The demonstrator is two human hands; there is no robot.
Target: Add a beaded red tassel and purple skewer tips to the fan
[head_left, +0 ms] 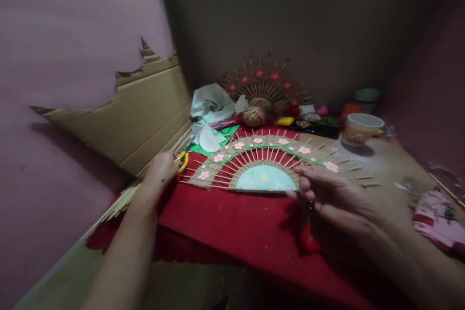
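A woven half-round fan with thin sticks, pink flowers and a green line lies on the red cloth. Its pale blue centre faces up. My left hand is closed at the yellow-handled scissors, left of the fan, their blades pointing away. My right hand is at the fan's right side with bent fingers, beside the blue centre's corner. A dark, slim object with a red part shows under that hand; how it is held is blurred.
A second fan leans against the back wall. Nearer are a twine ball, crumpled white plastic and a yellow item. A paper cup stands right, beyond a pink object. Torn cardboard leans left.
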